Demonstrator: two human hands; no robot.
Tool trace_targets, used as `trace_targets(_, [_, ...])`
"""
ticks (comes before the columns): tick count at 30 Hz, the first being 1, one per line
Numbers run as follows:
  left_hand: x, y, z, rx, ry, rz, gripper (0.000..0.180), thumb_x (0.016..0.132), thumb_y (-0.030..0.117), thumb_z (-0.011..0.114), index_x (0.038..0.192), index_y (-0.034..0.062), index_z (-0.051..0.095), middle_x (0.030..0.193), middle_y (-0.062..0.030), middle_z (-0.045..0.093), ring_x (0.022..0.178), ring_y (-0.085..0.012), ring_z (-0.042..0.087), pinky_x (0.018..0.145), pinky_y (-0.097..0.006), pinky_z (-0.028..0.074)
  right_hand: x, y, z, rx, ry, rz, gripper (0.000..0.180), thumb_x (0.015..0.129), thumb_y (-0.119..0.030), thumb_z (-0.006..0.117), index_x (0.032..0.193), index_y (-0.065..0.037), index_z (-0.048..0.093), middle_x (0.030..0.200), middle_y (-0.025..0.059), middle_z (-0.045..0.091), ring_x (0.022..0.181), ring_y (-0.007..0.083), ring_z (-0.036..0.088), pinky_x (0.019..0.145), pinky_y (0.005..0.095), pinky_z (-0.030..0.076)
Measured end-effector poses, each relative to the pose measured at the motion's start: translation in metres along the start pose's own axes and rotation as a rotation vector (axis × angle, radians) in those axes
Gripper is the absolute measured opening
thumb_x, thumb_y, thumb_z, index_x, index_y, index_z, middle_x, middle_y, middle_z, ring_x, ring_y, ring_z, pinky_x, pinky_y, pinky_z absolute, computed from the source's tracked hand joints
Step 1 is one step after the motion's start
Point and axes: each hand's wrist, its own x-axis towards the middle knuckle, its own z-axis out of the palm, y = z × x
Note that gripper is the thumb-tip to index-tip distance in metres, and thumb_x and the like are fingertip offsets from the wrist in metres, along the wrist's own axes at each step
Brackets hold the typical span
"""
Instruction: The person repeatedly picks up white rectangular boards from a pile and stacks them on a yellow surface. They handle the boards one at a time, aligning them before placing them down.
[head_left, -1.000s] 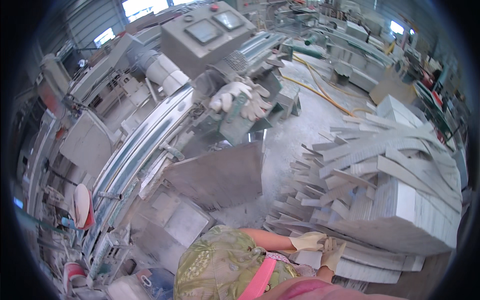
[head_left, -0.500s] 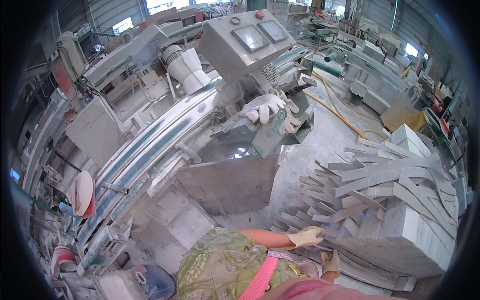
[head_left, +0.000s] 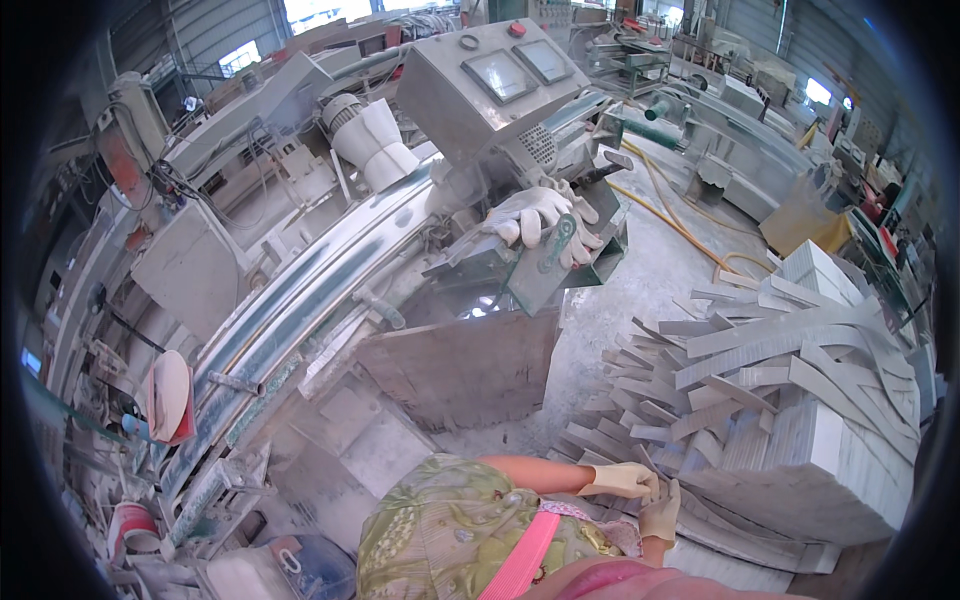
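Observation:
My left hand point(head_left: 624, 481), in a cream glove, reaches in from the left near the lower edge. Just below it is my right hand point(head_left: 659, 514), in a matching glove. Their fingertips meet, with the fingers of both drawn together. Whatever may be between them is too small to make out. Beside the hands lie long, thin grey-white stone strips point(head_left: 740, 532), and a heap of shorter offcuts point(head_left: 640, 385) rises just beyond.
Stacked white stone slabs point(head_left: 860, 470) stand at right, with curved strips on top. Ahead, a machine carries a grey control box point(head_left: 490, 90), long metal rails point(head_left: 310, 290) and white work gloves point(head_left: 535, 212). A yellow hose point(head_left: 675, 228) crosses the floor.
My right hand has risen and its fingers have come up against the left hand's. My left hand has shifted slightly right and its fingers have curled in.

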Motion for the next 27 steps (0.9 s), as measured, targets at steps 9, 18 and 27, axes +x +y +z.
trace_targets(9, [0.019,-0.034,-0.010,0.520,0.215,-0.163,0.042,0.078,0.022,0.064,0.119,0.0146,0.072,0.111,-0.0194,0.071,0.114,-0.0385,0.063,0.096,-0.049,0.051,0.025,-0.003,0.012,-0.168,0.099,0.045,0.058,0.104,-0.035,0.056,0.152,-0.008,0.039,0.155,0.0141,0.044,0.144,0.0342,0.040,0.115,0.0444,0.037])
trace_targets(18, [0.034,-0.049,-0.025,0.494,0.116,-0.332,0.048,0.080,0.026,0.068,0.125,0.0098,0.066,0.135,-0.0226,0.059,0.139,-0.0395,0.046,0.111,-0.048,0.043,0.005,0.002,0.023,-0.282,0.055,0.027,0.065,0.101,-0.034,0.063,0.152,-0.005,0.034,0.154,0.0201,0.043,0.141,0.0374,0.045,0.113,0.0473,0.039])
trace_targets(27, [0.013,-0.066,-0.035,0.568,0.093,-0.238,0.036,0.085,0.032,0.067,0.106,0.0039,0.075,0.111,-0.0219,0.073,0.103,-0.0369,0.070,0.088,-0.048,0.055,-0.038,0.023,0.053,-0.468,-0.029,-0.102,0.054,0.101,-0.029,0.053,0.149,-0.004,0.045,0.148,0.0177,0.049,0.136,0.0274,0.049,0.114,0.0388,0.040])
